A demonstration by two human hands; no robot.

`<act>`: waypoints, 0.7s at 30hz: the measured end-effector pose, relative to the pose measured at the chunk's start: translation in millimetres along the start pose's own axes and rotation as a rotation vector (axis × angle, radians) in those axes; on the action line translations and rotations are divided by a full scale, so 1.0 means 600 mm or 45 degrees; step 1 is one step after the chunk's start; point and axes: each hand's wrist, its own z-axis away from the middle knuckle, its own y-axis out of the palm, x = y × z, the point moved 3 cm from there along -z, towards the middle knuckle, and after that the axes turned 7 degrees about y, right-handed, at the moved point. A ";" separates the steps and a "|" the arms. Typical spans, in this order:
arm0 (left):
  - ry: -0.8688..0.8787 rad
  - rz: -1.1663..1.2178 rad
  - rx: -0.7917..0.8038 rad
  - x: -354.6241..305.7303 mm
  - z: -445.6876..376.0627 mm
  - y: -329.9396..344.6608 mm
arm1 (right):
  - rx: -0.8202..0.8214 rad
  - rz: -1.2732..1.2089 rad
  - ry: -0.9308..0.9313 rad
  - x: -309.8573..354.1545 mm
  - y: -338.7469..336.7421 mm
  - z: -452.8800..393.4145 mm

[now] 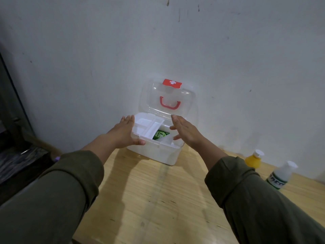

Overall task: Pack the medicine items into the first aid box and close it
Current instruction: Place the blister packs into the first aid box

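The left hand (pixel 124 132) lies flat, fingers together, against the left rim of the open first aid box (pixel 158 152); the right hand (pixel 184 131) hovers over it, fingers loosely spread. A green packet (pixel 160 135) lies inside, under the inner tray (pixel 149 126). The box sits on the wooden table (pixel 158 199) against the wall.

red latch (pixel 172 83): white cross sign
green packet (pixel 160 135): "OB", smaller word unreadable
white bottle (pixel 280 175): green label lettering, illegible

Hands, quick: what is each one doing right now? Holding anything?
Left hand: open, resting on the left rim of the first aid box, gripping nothing.
Right hand: open, fingers spread over the box's right side, holding nothing.
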 end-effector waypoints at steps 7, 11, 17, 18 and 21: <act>-0.007 0.000 -0.009 0.001 -0.001 0.002 | 0.057 0.263 0.041 0.000 0.010 -0.003; -0.009 0.012 -0.013 0.005 -0.003 0.004 | 0.026 0.200 0.023 0.007 0.017 -0.008; -0.001 0.025 -0.016 0.006 -0.004 0.003 | -0.131 -0.087 -0.080 0.032 0.020 -0.005; 0.000 0.028 -0.016 0.006 -0.004 0.003 | -0.077 -0.155 -0.046 0.035 0.025 -0.006; -0.001 0.035 -0.016 0.005 -0.005 0.003 | 0.072 -0.267 0.075 0.036 0.039 -0.010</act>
